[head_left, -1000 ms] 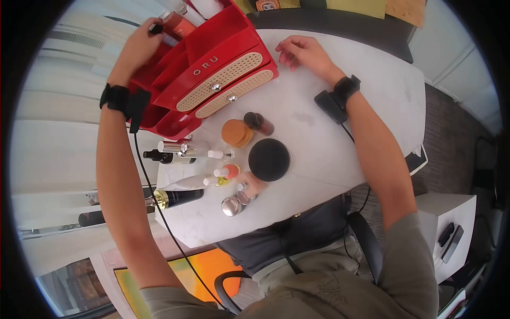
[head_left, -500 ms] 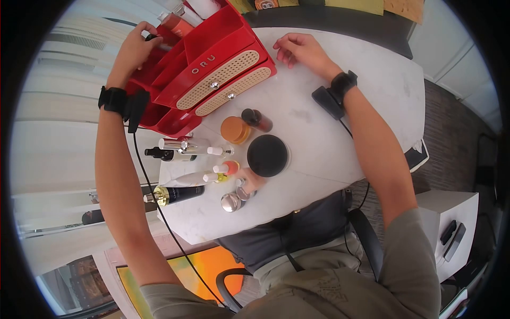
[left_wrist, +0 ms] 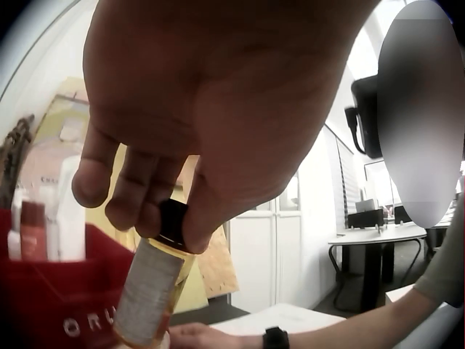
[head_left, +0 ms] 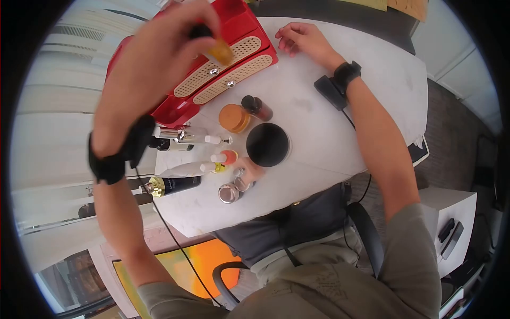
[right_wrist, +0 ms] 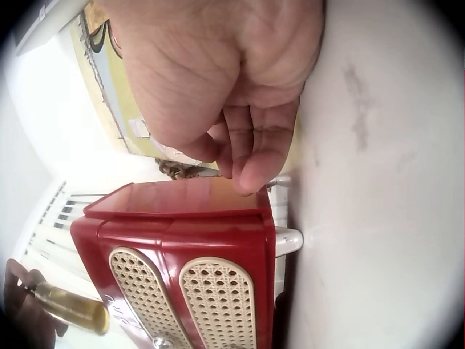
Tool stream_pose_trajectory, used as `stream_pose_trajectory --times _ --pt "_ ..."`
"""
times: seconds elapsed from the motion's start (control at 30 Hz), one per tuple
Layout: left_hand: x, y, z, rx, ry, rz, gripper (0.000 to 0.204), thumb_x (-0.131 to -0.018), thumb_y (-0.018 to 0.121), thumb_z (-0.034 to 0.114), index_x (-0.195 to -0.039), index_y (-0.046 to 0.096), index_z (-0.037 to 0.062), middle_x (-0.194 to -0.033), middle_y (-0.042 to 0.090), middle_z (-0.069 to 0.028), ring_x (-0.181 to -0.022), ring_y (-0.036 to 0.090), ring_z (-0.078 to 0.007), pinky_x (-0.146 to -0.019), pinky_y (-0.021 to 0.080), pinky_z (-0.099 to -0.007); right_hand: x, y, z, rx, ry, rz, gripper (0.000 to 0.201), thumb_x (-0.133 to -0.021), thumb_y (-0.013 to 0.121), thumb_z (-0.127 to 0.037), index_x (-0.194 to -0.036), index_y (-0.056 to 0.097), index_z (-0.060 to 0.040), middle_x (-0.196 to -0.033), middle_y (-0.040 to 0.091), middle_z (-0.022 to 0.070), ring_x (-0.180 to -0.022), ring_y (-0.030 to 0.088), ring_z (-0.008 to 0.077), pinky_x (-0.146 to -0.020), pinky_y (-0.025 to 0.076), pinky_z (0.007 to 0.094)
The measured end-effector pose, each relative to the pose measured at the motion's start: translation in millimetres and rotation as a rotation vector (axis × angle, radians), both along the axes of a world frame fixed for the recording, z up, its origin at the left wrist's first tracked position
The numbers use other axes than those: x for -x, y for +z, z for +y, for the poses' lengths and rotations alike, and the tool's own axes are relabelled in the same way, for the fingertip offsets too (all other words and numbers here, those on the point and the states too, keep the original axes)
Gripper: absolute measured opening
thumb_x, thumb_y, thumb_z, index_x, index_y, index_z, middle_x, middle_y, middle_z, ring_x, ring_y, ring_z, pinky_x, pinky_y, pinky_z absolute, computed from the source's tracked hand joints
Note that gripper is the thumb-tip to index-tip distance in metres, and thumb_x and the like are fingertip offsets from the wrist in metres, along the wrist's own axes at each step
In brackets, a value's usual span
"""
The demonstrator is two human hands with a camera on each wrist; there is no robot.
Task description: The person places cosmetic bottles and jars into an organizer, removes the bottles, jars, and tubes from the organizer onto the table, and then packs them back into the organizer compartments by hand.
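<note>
A small amber glass bottle with a black cap and a pale label (left_wrist: pixel 152 291) hangs in the upper middle of the head view, pinched at its cap by the curled fingers and thumb of the left hand (head_left: pixel 159 58), lifted clear above the red plastic organiser with two cane-fronted drawers (head_left: pixel 228 64). The right hand (head_left: pixel 300 42) rests on the white tabletop (head_left: pixel 329 143) at the top centre, fingers loosely bent and holding nothing, just beside the organiser's right end.

In my judgement, the grip is only on the cap, so the bottle swings below the fingers; carrying it well means keeping it upright and moving slowly, or taking the glass body in the fingers too. In the centre of the head view stand a round black lidded jar (head_left: pixel 268 144), an orange-lidded jar (head_left: pixel 235 118) and several small dropper bottles (head_left: pixel 218 159) close together, so any lowering there needs a gap chosen first.
</note>
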State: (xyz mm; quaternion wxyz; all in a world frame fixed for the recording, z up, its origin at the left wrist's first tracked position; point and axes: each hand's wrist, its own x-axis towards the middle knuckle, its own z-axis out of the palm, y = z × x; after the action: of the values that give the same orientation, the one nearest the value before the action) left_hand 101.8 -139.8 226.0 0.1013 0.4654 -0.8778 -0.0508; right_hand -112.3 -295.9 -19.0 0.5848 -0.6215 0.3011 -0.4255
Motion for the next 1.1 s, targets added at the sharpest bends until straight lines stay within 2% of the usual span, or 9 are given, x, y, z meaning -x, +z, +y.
stream_pose_trajectory --times 0.27,0.5,0.67,0.73,0.8,0.87,1.0,1.07,1.1 --pt "8.8 -81.7 3.4 -0.03 -0.058 -0.072 0.023 -0.091 0.07 0.006 -0.109 0.058 0.0105 -0.097 0.069 -0.0101 -0.081 0.066 -0.0301 -0.068 0.052 -0.0368 -0.5 2.7 -2.7 -0.021 0.013 0.021 0.029 -0.106 0.053 -0.024 -0.108 0.069 -0.0002 -0.087 0.07 0.0055 -0.075 0.064 0.0109 -0.069 0.054 0.0258" --pt "0.5 -102.4 -3.1 -0.141 -0.016 -0.101 0.021 -0.094 0.069 0.009 -0.112 0.059 0.0111 -0.099 0.068 -0.0093 -0.084 0.066 -0.0304 -0.071 0.051 -0.0377 2.3 3.5 1.2 -0.014 0.001 0.017 0.029 -0.106 0.055 -0.024 -0.108 0.07 0.0002 -0.088 0.071 0.0061 -0.076 0.066 0.0114 -0.069 0.055 0.0262" --pt "3.3 -44.5 -9.6 -0.212 0.131 0.016 0.028 -0.098 0.07 0.024 -0.121 0.062 0.0098 -0.08 0.063 -0.0028 -0.075 0.061 -0.0139 -0.066 0.046 -0.0283 1.6 1.5 0.1 -0.03 0.001 0.003 0.029 -0.106 0.055 -0.025 -0.11 0.069 0.0 -0.089 0.07 0.0052 -0.076 0.064 0.0106 -0.069 0.054 0.0258" --pt "-11.4 -16.7 -33.7 -0.129 0.251 0.242 0.037 -0.097 0.07 0.033 -0.125 0.063 0.0097 -0.08 0.065 -0.002 -0.074 0.061 -0.011 -0.058 0.044 -0.0271 1.3 3.6 1.6 -0.035 -0.008 0.002 0.029 -0.105 0.055 -0.023 -0.107 0.071 0.0011 -0.088 0.072 0.0074 -0.075 0.067 0.0125 -0.069 0.058 0.0275" --pt "-69.4 17.6 -96.7 0.123 0.412 0.08 0.042 -0.098 0.064 0.035 -0.131 0.063 0.0081 -0.081 0.066 -0.0046 -0.07 0.063 -0.015 -0.052 0.047 -0.0283 0.7 0.5 0.3 -0.025 -0.008 0.006 0.029 -0.105 0.055 -0.023 -0.106 0.071 0.0011 -0.088 0.072 0.0074 -0.075 0.067 0.0125 -0.068 0.058 0.0273" --pt "-26.1 28.4 -82.6 0.417 0.442 -0.034 0.036 -0.093 0.063 0.025 -0.116 0.067 -0.0033 -0.099 0.071 -0.0263 -0.088 0.069 -0.0362 -0.081 0.055 -0.0405 -1.1 0.2 -2.7 0.0 -0.007 0.007 0.029 -0.105 0.055 -0.023 -0.106 0.071 0.0012 -0.087 0.072 0.0074 -0.075 0.067 0.0124 -0.068 0.058 0.0272" --pt "-67.3 -9.8 -141.5 0.516 0.317 -0.069 0.042 -0.096 0.061 0.026 -0.126 0.064 -0.0019 -0.108 0.07 -0.0294 -0.103 0.068 -0.0419 -0.093 0.052 -0.0439 1.3 2.8 -1.1 -0.033 -0.002 -0.026 0.028 -0.105 0.055 -0.022 -0.106 0.071 0.001 -0.086 0.072 0.0071 -0.074 0.066 0.012 -0.067 0.058 0.0269" --pt "-63.4 -14.9 -148.9 0.335 0.563 0.003 0.048 -0.098 0.06 0.029 -0.135 0.058 -0.0011 -0.114 0.069 -0.031 -0.111 0.065 -0.0449 -0.1 0.049 -0.0469 1.6 5.6 1.5 -0.046 -0.003 -0.029 0.028 -0.105 0.055 -0.022 -0.106 0.071 0.0009 -0.086 0.072 0.0071 -0.074 0.066 0.0119 -0.067 0.058 0.0268" --pt "-80.9 -27.8 -160.7 0.523 0.39 0.021 0.042 -0.098 0.061 0.026 -0.131 0.058 -0.0011 -0.108 0.071 -0.0292 -0.102 0.069 -0.0431 -0.092 0.053 -0.0451 1.1 6.8 3.0 -0.056 -0.001 -0.019 0.028 -0.105 0.054 -0.022 -0.107 0.07 0.001 -0.087 0.071 0.0068 -0.075 0.065 0.0115 -0.067 0.056 0.0265"
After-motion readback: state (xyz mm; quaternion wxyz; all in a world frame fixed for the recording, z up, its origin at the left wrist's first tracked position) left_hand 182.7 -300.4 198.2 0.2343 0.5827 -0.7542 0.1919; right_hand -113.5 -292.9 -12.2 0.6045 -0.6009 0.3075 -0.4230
